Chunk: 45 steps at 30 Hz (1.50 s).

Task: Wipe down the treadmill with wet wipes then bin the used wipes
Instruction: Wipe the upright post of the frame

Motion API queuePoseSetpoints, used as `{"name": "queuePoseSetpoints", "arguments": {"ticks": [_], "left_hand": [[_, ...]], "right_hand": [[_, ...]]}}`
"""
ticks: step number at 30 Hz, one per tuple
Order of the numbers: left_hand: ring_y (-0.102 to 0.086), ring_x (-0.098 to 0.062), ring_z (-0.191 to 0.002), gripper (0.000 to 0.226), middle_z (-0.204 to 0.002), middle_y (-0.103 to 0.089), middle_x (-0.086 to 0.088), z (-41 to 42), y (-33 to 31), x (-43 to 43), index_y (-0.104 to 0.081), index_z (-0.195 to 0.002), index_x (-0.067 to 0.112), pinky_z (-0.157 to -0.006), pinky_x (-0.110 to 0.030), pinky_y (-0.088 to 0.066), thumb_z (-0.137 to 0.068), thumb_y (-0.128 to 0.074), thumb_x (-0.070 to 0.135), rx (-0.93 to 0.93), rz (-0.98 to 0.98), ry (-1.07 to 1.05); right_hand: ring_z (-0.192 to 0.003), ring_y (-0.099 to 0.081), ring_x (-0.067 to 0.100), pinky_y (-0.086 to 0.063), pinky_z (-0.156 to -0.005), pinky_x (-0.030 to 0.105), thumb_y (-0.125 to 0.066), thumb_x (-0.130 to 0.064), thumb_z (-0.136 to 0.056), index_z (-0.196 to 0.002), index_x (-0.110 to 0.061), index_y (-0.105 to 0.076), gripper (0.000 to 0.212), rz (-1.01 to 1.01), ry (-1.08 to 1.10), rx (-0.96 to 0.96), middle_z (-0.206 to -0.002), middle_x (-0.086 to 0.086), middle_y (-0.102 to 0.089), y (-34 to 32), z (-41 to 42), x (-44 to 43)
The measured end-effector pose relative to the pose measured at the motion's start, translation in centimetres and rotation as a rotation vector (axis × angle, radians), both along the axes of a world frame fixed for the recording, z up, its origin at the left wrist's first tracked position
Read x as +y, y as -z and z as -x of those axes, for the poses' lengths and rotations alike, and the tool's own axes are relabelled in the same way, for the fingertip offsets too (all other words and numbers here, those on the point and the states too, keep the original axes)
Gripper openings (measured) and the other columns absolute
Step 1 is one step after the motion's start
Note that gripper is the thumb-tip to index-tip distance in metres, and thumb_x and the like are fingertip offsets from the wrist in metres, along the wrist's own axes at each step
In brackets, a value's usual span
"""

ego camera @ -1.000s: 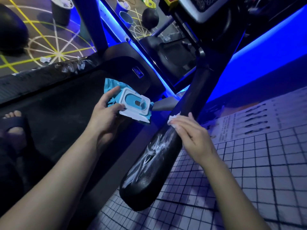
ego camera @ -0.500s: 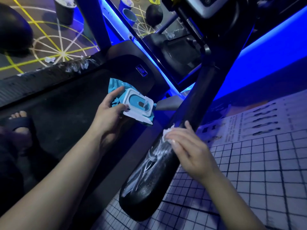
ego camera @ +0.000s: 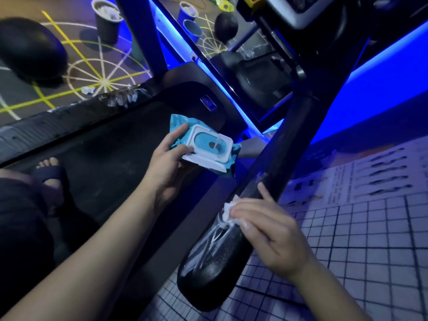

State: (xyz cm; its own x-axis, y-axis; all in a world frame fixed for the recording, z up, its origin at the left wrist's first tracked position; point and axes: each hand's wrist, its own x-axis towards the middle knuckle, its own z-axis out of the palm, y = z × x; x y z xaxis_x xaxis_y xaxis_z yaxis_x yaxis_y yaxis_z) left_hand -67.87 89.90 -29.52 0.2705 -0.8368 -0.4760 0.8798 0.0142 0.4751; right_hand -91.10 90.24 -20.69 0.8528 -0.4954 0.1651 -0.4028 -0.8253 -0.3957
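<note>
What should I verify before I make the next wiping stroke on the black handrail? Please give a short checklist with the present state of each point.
1. The wipe lies between the right hand and the handrail: ok.
2. The whole handrail is wiped: not ok; wet streaks show only near its lower end.
3. The left hand grips the wipes pack securely: ok.
4. The pack lid is closed: not ok, it is flipped open.
5. The bin is in sight: ok, on the floor beyond the treadmill belt.
6. The wipe is clean enough to go on: cannot tell.
</note>
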Motion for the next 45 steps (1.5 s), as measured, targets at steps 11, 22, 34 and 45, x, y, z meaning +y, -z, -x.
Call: {"name": "queuePoseSetpoints", "arguments": {"ticks": [11,22,34,45], "left_hand": [[-0.064,-0.027,-0.087,0.055,-0.100,-0.076,-0.009,-0.4,1.9,0.2,-0.072,-0.128,0.022,-0.071,-0.033,-0.054,-0.088,-0.051,-0.010,-0.072,-0.028,-0.056],[-0.068,-0.015,-0.068,0.055,-0.092,-0.075,-0.006,0.8,2.0,0.5,-0.073,-0.127,0.020,-0.055,-0.023,-0.054,-0.087,-0.049,-0.011,-0.062,-0.046,-0.065],[-0.070,-0.019,-0.078,0.055,-0.103,-0.076,-0.009,-0.1,2.7,0.9,-0.071,-0.130,0.019,-0.066,-0.026,-0.055,-0.089,-0.047,-0.010,-0.103,-0.043,-0.076],[-0.071,-0.014,-0.081,0.057,-0.109,-0.077,-0.003,-0.3,4.2,0.9,-0.069,-0.134,0.020,-0.066,-0.024,-0.055,-0.090,-0.047,-0.010,-0.063,-0.012,0.002]], "right_hand": [[-0.103,-0.069,0.010,-0.023,-0.124,0.048,-0.052,-0.016,-0.096,-0.096,-0.015,-0.081,0.029,0.019,0.106,0.100,-0.097,-0.008,-0.076,0.6,-1.1,-4.1],[-0.083,-0.069,0.010,-0.027,-0.123,0.042,-0.057,-0.011,-0.095,-0.090,-0.007,-0.078,0.021,0.036,-0.031,0.176,-0.090,-0.004,-0.076,-0.4,-1.6,-3.7],[-0.105,-0.037,0.014,-0.022,-0.101,0.031,-0.050,-0.044,-0.096,-0.093,-0.036,-0.078,0.029,0.196,0.010,0.473,-0.105,-0.011,-0.050,-2.9,-2.4,-3.3],[-0.090,-0.052,0.007,-0.035,-0.082,0.021,-0.068,-0.028,-0.095,-0.115,-0.030,-0.077,0.022,-0.121,0.142,0.824,-0.085,-0.013,-0.050,-5.4,-6.3,-4.6]]}}
